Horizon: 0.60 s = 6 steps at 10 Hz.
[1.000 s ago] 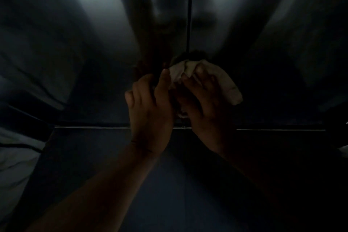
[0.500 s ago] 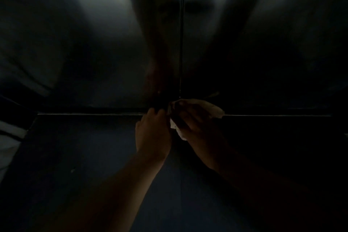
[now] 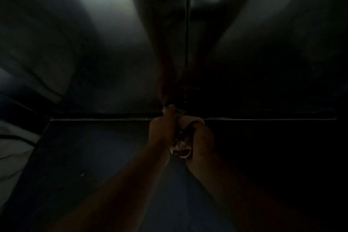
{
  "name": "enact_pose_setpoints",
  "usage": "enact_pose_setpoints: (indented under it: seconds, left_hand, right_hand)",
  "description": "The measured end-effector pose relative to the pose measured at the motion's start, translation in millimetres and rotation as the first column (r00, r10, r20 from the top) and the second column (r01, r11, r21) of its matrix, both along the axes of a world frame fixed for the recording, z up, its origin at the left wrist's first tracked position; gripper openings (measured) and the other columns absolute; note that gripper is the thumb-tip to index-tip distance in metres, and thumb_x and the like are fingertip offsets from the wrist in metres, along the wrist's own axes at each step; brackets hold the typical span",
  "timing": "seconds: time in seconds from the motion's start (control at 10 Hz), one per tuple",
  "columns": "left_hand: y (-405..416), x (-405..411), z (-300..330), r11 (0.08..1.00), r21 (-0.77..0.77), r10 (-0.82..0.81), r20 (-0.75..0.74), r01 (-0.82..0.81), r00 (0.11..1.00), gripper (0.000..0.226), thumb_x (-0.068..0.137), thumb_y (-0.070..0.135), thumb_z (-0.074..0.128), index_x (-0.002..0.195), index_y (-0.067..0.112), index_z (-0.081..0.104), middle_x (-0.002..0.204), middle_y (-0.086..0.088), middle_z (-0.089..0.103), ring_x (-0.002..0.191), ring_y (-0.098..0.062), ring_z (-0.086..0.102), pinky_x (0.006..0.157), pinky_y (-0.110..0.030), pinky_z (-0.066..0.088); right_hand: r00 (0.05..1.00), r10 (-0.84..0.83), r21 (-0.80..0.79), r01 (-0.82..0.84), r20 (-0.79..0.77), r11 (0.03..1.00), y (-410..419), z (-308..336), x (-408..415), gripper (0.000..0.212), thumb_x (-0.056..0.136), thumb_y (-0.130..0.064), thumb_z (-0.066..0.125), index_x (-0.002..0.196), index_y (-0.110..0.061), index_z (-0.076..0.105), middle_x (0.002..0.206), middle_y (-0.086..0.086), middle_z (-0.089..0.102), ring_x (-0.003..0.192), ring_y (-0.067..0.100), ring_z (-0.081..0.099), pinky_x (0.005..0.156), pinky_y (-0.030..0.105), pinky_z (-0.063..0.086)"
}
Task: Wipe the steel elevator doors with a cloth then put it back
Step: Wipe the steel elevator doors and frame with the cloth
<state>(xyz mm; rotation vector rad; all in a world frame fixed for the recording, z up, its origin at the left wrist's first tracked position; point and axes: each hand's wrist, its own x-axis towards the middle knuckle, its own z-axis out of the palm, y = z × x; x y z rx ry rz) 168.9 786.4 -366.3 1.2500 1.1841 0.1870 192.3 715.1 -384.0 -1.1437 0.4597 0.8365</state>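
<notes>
The scene is very dark. Two steel elevator doors (image 3: 105, 47) fill the upper half, meeting at a vertical seam (image 3: 187, 34). A pale cloth (image 3: 181, 149) is bunched between both hands at the foot of the seam, by the door sill (image 3: 94, 119). My left hand (image 3: 162, 128) grips the cloth's left side, its thumb reaching up to the door bottom. My right hand (image 3: 202, 137) holds the cloth's right side. Part of the cloth hangs below the palms; the rest is hidden in the grip.
The dark blue floor (image 3: 94, 156) lies under my arms. A lighter wall panel (image 3: 13, 149) shows at the far left edge. Blurred reflections run down the doors.
Both hands and the cloth have slid down the seam from mid-door to the sill. The cloth went from spread under the right hand to bunched between both hands.
</notes>
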Motion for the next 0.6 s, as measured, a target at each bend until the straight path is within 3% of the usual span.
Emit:
enact_pose_setpoints:
  seconds: [0.1,0.2,0.3,0.4,0.5,0.6]
  left_hand:
    - [-3.4,-1.4,2.0,1.000,-0.006,-0.018,-0.022,0.018,1.000,0.041,0.094,0.046,0.055,0.080,0.010,0.069,0.077,-0.009,0.071,0.065,-0.019,0.069,0.052,-0.025,0.051]
    - [-13.3,4.8,1.2,0.988,0.104,-0.103,-0.136,0.118,0.985,0.060,0.097,0.052,0.041,0.088,0.000,0.070,0.080,-0.018,0.071,0.071,-0.026,0.072,0.059,-0.027,0.055]
    - [-16.0,16.8,2.5,0.995,0.028,-0.093,-0.081,0.095,0.992,0.056,0.098,0.046,0.038,0.111,0.000,0.067,0.109,-0.021,0.070,0.106,-0.038,0.066,0.083,-0.039,0.057]
    - [-16.9,18.3,10.0,0.988,-0.153,0.016,0.013,-0.014,1.000,0.041,0.104,0.031,0.041,0.123,-0.002,0.058,0.120,-0.022,0.065,0.105,-0.036,0.065,0.078,-0.036,0.057]
    - [-17.8,15.7,13.5,0.968,-0.250,0.039,0.067,-0.021,0.997,0.036,0.101,0.026,0.049,0.122,-0.002,0.059,0.117,-0.021,0.067,0.091,-0.029,0.068,0.059,-0.022,0.054]
    - [-11.4,17.0,22.2,0.963,-0.257,0.103,0.069,-0.082,0.992,0.035,0.098,0.023,0.054,0.124,0.000,0.060,0.119,-0.021,0.066,0.091,-0.029,0.068,0.053,-0.018,0.050]
  right_hand:
    - [0.997,-0.078,0.263,0.081,-0.022,0.961,-7.6,-1.1,0.1,0.033,0.098,-0.023,0.046,0.109,-0.004,0.071,0.104,0.017,0.074,0.090,0.030,0.072,0.077,0.038,0.057]
    - [0.981,-0.163,0.323,0.188,-0.101,0.927,-11.6,-2.8,9.6,0.035,0.102,-0.030,0.039,0.099,-0.008,0.067,0.092,0.013,0.072,0.076,0.024,0.072,0.065,0.033,0.055]
    - [0.974,-0.186,0.369,0.220,-0.127,0.903,-7.9,12.2,17.5,0.025,0.095,-0.022,0.044,0.077,-0.009,0.056,0.081,0.011,0.062,0.075,0.025,0.065,0.078,0.037,0.052]
    - [0.992,-0.099,0.308,0.117,-0.074,0.944,-2.2,21.4,18.0,0.018,0.089,-0.017,0.051,0.093,-0.006,0.063,0.090,0.016,0.066,0.080,0.027,0.065,0.075,0.036,0.053]
    - [0.997,-0.078,0.249,0.076,0.002,0.966,-0.4,21.3,19.6,0.021,0.091,-0.015,0.053,0.103,-0.003,0.066,0.088,0.017,0.072,0.072,0.026,0.072,0.068,0.034,0.059]
    - [0.992,-0.120,0.209,0.107,0.047,0.972,0.6,34.3,21.3,0.021,0.092,-0.016,0.053,0.097,-0.002,0.068,0.082,0.014,0.074,0.069,0.025,0.073,0.063,0.033,0.058]
